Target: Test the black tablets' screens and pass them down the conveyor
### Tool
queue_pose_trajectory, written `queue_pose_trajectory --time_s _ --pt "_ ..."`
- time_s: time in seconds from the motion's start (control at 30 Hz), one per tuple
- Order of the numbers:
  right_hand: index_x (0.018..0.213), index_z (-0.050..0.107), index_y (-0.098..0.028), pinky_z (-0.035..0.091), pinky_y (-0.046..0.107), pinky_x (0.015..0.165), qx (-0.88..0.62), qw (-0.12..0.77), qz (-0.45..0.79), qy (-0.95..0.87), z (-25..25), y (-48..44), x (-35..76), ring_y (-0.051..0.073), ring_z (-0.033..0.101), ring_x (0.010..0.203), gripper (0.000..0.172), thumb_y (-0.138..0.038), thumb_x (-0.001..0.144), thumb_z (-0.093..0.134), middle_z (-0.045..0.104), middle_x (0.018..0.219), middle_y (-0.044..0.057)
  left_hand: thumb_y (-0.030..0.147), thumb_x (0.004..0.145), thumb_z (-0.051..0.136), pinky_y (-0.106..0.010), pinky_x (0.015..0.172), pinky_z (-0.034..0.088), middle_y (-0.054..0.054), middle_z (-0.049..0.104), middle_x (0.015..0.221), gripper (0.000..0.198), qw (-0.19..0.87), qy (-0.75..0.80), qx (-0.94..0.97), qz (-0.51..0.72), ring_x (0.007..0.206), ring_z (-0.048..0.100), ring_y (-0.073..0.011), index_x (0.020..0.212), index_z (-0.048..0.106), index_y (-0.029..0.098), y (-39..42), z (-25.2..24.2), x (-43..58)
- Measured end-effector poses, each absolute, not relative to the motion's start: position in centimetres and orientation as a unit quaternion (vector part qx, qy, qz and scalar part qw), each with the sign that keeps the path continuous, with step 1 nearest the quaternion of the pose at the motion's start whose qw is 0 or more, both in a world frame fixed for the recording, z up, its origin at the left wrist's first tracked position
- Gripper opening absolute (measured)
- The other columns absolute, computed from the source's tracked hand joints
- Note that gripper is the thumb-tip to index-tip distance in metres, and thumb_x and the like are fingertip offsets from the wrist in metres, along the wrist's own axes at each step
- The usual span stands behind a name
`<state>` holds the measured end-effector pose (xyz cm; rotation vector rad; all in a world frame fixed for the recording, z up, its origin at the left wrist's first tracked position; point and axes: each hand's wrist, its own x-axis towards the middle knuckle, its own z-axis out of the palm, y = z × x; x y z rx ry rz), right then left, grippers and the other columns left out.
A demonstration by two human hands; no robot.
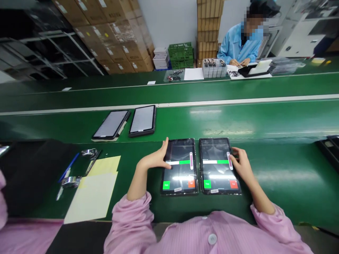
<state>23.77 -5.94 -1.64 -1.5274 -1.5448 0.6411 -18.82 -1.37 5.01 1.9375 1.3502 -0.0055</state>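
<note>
Two tablets lie side by side, screens up, in front of me. The left tablet (182, 176) and the right tablet (215, 176) both show a white-and-green bar, a slider, and a green and a red box below. My left hand (155, 158) is at the left tablet's left edge, its fingers spread upward and its thumb over the screen. My right hand (242, 164) holds the right tablet's right edge with bent fingers, beside the slider; some fingertips are hidden.
Two more tablets, one in the middle (143, 119) and one farther left (111, 124), lie behind. Paper sheets (92, 197), tape rolls (71, 181) and pens (69, 166) are at left. A dark object (331, 151) lies far right. Across the bench sits a person in blue (233, 42).
</note>
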Motion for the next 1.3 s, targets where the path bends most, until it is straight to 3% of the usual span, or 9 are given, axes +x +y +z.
queue_pose_trajectory --time_s 0.13,0.23,0.33,0.4,0.53,0.63,0.77,0.97,1.3 --pt "0.121 0.069 -0.035 0.038 0.059 0.103 -0.466 0.303 0.132 -0.820 0.9 -10.8 21.4 0.038 0.043 0.127 0.033 -0.049 0.092 0.061 0.048 0.139 0.013 0.049 0.066 0.083 -0.045 0.120 0.027 -0.019 -0.022 0.162 0.148 0.452 0.494 0.743 0.008 0.153 0.007 -0.0356 0.146 -0.039 0.024 -6.7 4.3 -19.5" --pt "0.123 0.067 -0.038 0.031 0.063 0.108 -0.367 0.229 0.103 -0.896 1.8 -13.3 19.7 0.039 0.042 0.129 0.039 -0.052 0.087 0.070 0.046 0.146 0.011 0.045 0.080 0.072 -0.048 0.123 0.016 -0.016 -0.029 0.161 0.130 0.448 0.520 0.727 -0.001 0.153 -0.006 -0.0323 0.146 -0.039 0.027 -9.5 3.8 -19.9" --pt "0.120 0.069 -0.038 0.020 0.066 0.112 -0.337 0.221 0.086 -0.911 1.6 -13.1 19.3 0.040 0.042 0.129 0.043 -0.059 0.083 0.073 0.046 0.149 0.009 0.043 0.084 0.068 -0.054 0.122 0.016 -0.016 -0.036 0.157 0.123 0.415 0.546 0.727 -0.023 0.149 -0.018 -0.0345 0.148 -0.036 0.029 -9.9 4.0 -19.9" --pt "0.118 0.070 -0.038 0.021 0.065 0.113 -0.361 0.273 0.096 -0.886 1.1 -11.3 20.0 0.039 0.042 0.130 0.039 -0.061 0.086 0.067 0.046 0.149 0.008 0.046 0.083 0.069 -0.059 0.120 0.017 -0.017 -0.039 0.155 0.121 0.390 0.551 0.737 -0.033 0.147 -0.020 -0.0381 0.150 -0.030 0.031 -8.6 4.6 -19.4" --pt "0.128 0.064 -0.027 0.038 0.057 0.106 -0.560 0.429 0.178 -0.687 -0.5 -5.6 22.4 0.035 0.050 0.123 0.046 -0.054 0.093 0.051 0.057 0.132 0.014 0.048 0.089 0.064 -0.068 0.117 0.008 -0.016 -0.029 0.160 0.091 0.293 0.529 0.794 -0.057 0.149 -0.015 -0.0406 0.158 0.005 0.036 -3.8 6.4 -15.3" --pt "0.118 0.066 -0.020 0.048 0.051 0.096 -0.621 0.489 0.311 -0.528 -2.3 -2.3 23.5 0.032 0.063 0.102 0.053 -0.057 0.084 0.053 0.068 0.109 0.014 0.047 0.093 0.059 -0.074 0.113 -0.001 -0.019 -0.001 0.166 0.067 0.189 0.507 0.837 -0.085 0.152 0.001 -0.0404 0.152 0.031 0.032 -0.3 7.0 -10.4" --pt "0.103 0.070 -0.018 0.053 0.045 0.089 -0.602 0.510 0.392 -0.474 -3.8 -1.4 23.7 0.030 0.068 0.094 0.049 -0.057 0.077 0.057 0.073 0.100 0.012 0.055 0.095 0.051 -0.078 0.110 -0.002 -0.024 0.037 0.155 0.050 0.116 0.477 0.866 -0.089 0.145 0.034 -0.0396 0.134 0.054 0.025 2.1 6.6 -6.9" --pt "0.101 0.071 -0.018 0.054 0.041 0.089 -0.584 0.522 0.428 -0.451 -3.7 -1.9 23.9 0.029 0.069 0.094 0.046 -0.052 0.071 0.069 0.074 0.096 0.011 0.064 0.090 0.054 -0.079 0.109 0.001 -0.024 0.045 0.150 0.055 0.132 0.455 0.879 -0.063 0.143 0.038 -0.0389 0.130 0.057 0.025 2.3 6.3 -7.7" --pt "0.102 0.069 -0.018 0.055 0.041 0.087 -0.590 0.525 0.398 -0.468 -3.8 -2.3 23.5 0.027 0.068 0.092 0.045 -0.054 0.075 0.067 0.072 0.094 0.010 0.052 0.101 0.036 -0.078 0.110 -0.001 -0.022 0.050 0.147 0.047 0.139 0.480 0.863 -0.070 0.140 0.042 -0.0394 0.126 0.061 0.022 2.1 7.0 -6.3"
